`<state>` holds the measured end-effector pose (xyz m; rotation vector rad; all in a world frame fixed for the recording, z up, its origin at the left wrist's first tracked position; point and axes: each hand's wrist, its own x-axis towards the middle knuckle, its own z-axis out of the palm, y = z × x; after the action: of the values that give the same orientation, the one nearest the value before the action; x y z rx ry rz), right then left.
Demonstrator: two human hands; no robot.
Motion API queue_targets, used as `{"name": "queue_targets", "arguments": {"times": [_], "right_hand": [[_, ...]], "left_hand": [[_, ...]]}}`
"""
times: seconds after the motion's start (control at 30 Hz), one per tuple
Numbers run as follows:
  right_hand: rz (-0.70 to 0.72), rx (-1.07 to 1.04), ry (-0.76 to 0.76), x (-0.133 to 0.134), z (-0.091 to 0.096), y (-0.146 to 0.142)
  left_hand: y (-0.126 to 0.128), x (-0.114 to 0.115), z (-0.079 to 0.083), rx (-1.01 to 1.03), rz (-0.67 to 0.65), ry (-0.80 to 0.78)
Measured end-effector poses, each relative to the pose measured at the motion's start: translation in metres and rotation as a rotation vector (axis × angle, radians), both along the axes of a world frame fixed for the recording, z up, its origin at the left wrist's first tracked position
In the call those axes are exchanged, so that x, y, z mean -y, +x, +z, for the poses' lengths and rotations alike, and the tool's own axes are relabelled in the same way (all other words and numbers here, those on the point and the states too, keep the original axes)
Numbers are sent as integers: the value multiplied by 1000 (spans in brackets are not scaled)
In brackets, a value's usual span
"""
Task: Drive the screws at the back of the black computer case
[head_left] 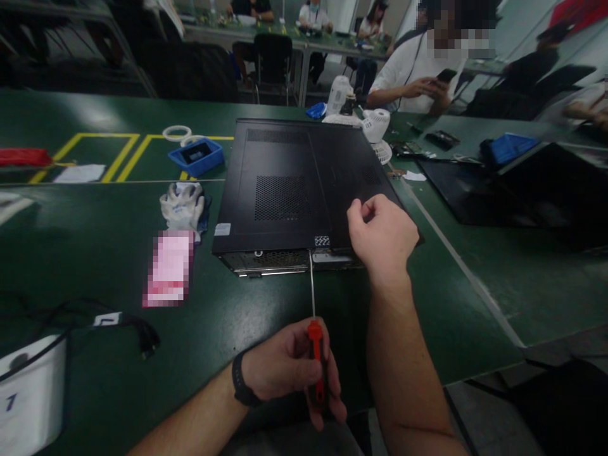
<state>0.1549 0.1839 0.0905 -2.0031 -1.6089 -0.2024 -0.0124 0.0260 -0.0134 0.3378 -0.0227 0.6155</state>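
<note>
A black computer case (pixel 294 183) lies flat on the green table (pixel 95 253), its rear panel facing me. My left hand (pixel 292 367) is closed around the red handle of a screwdriver (pixel 314 354). The thin shaft runs up to the rear edge of the case, near a small sticker. My right hand (pixel 382 237) rests on the near right corner of the case with its fingers curled; I cannot make out anything in them.
White work gloves (pixel 183 206) and a pink blurred item (pixel 168 266) lie left of the case. A blue tray (pixel 196 155), tape rolls, a small white fan (pixel 377 130) and another black case (pixel 513 190) sit around. A black cable (pixel 137 332) lies near left. A person in white sits behind.
</note>
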Motion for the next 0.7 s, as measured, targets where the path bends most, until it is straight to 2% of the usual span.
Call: {"name": "queue_targets", "arguments": {"times": [0.27, 0.7], "right_hand": [[8, -8, 9, 0, -1, 0], [-4, -10, 7, 0, 1, -1]], "left_hand": [[-7, -5, 12, -15, -57, -78], [0, 0, 2, 48, 14, -3]]}}
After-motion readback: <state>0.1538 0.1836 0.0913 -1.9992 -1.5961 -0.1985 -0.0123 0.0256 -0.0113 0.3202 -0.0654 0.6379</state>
